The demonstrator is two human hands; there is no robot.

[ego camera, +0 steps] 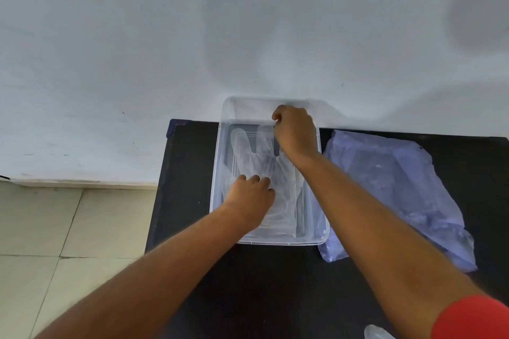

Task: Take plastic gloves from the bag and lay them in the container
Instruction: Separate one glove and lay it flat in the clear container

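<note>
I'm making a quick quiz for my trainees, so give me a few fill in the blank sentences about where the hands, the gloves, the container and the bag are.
1. Both hands, the left hand and the right hand, are inside the clear ____.
2. The plastic glove lies flat with its fingers pointing ____ from the person.
3. The bluish bag lies to the ____ of the container.
4. Everything rests on a ____ table.

Missing words: container; away; right; black

Soft, even daylight; faint blurred shadows on the wall (248, 22), wide-angle bending at edges, slightly soft focus throughout.
</note>
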